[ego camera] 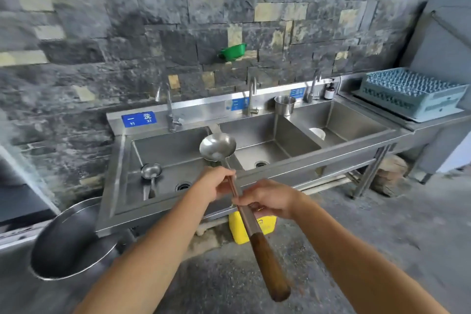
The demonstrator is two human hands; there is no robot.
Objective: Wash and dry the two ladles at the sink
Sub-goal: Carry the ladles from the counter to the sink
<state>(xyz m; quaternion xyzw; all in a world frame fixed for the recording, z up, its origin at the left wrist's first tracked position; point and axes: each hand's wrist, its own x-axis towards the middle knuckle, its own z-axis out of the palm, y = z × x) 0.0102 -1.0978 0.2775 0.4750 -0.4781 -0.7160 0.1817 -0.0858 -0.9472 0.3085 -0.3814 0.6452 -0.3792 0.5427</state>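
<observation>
wood-handled long steel ladle [246, 223]: stiff, bowl-heavy, i judge; my left hand [220, 183] and right hand [270, 197] grip its shaft.

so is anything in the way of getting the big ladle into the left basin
Nothing visible. The big ladle hangs near the left basin's right edge. The small ladle lies far left in that basin, and the tap stands at the back rim.

This is the wash-up spot of a big working kitchen. A long steel sink [331, 153] has three tubs in a row, each with a tap [169, 109] and a blue sign [139, 119]. A plastic dish rack [413, 92] sits on the counter [438, 121] beside it.
</observation>
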